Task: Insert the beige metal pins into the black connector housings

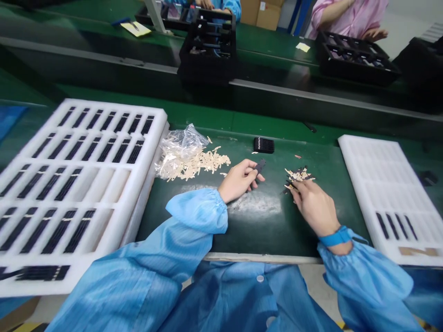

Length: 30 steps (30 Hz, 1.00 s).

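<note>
My left hand (241,179) is closed around a small dark flat piece (260,165), pinched between thumb and fingers above the green mat. My right hand (315,203) has its fingertips down at a small pile of pale and dark strips (300,175); what they grip, if anything, is hidden. Beyond the left hand lies a neat block of black strips (264,145). A larger heap of pale, cream-coloured small pieces (200,163) spreads beside a clear plastic bag (185,140), left of my left hand.
A white foam tray (147,175) on the left holds rows of black strips in slots. Another foam tray (367,161) on the right has several black strips (396,226). Across a rail, black bins (207,50) stand near two people, one in a pink sleeve (335,16).
</note>
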Motion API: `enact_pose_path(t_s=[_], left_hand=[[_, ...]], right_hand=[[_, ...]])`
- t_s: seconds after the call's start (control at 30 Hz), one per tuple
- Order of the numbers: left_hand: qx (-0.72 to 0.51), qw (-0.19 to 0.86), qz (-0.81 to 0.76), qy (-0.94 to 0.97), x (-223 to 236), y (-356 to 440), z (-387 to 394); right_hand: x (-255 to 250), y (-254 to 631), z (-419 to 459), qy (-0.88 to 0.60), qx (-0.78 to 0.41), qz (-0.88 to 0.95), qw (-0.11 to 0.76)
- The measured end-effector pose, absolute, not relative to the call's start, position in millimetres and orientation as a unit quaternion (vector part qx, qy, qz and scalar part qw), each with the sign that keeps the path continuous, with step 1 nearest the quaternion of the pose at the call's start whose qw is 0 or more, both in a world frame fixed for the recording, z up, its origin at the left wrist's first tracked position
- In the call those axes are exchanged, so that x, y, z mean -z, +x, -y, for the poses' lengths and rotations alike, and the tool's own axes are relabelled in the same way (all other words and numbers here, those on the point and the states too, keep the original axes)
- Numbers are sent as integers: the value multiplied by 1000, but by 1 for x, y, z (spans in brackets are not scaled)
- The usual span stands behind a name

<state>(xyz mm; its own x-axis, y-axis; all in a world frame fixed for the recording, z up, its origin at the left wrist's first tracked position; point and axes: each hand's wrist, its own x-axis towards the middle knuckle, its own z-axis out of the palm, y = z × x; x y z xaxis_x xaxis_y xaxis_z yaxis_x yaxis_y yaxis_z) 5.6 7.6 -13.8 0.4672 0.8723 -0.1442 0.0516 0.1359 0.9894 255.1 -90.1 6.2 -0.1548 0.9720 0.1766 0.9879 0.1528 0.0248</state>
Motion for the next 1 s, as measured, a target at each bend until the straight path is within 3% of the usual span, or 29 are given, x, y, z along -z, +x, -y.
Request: enact_pose_path(t_s=[0.2, 0.5, 0.73, 1.0], left_hand=[[-336, 633, -412, 563, 9, 6, -9], [-329, 639, -412, 560, 15, 7, -10], [-313, 630, -427, 568, 15, 8, -8], [-308, 629, -437, 564, 12, 8, -8]], right_hand=[[-1, 252, 90, -629, 169, 756, 69], [-14, 276, 85, -641, -1, 733, 227], [-20, 269, 112, -614, -87, 757, 204], [6, 259, 131, -590, 97, 798, 83]])
